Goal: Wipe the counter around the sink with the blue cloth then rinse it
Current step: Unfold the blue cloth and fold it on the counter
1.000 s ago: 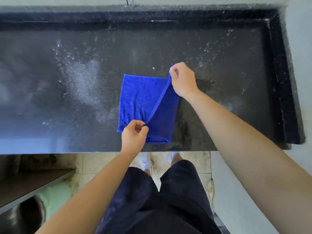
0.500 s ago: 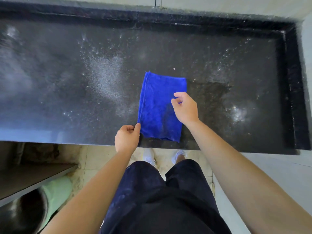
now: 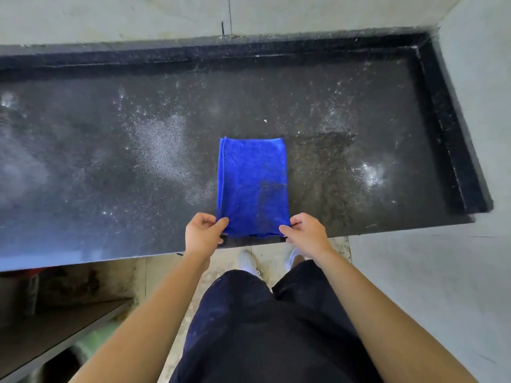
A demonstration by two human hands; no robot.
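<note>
- cloth: blue, folded into a tall narrow rectangle, lying flat on the table, long side running 12 to 6 o'clock.
- near short edge of cloth sits just inside the table's front edge, at 6 o'clock; far edge is about mid-table.
- darker damp-looking patch on the cloth toward its 4 o'clock part.
- left hand: at the cloth's 7 o'clock corner, thumb and fingers closed in a pinch on that corner; rest of hand hangs over the table's front edge.
- right hand: at the cloth's 5 o'clock corner, likewise pinching the corner, fingers curled.
- both hands sit at 6 o'clock of the cloth, one per near corner, cloth stretching away from them toward 12 o'clock.
- table: dark speckled stone, raised black lip along 12 o'clock and 3 o'clock sides.
- pale powdery smears on the table at 9 to 10 o'clock of the cloth and a bright spot at 3 o'clock; a darker wet-looking patch just beside the cloth's right side.
- small white speck on the table just beyond the cloth at 12 o'clock.
- below the table edge: dark shorts, white shoes on a tiled floor.
- no sink in view.
</note>
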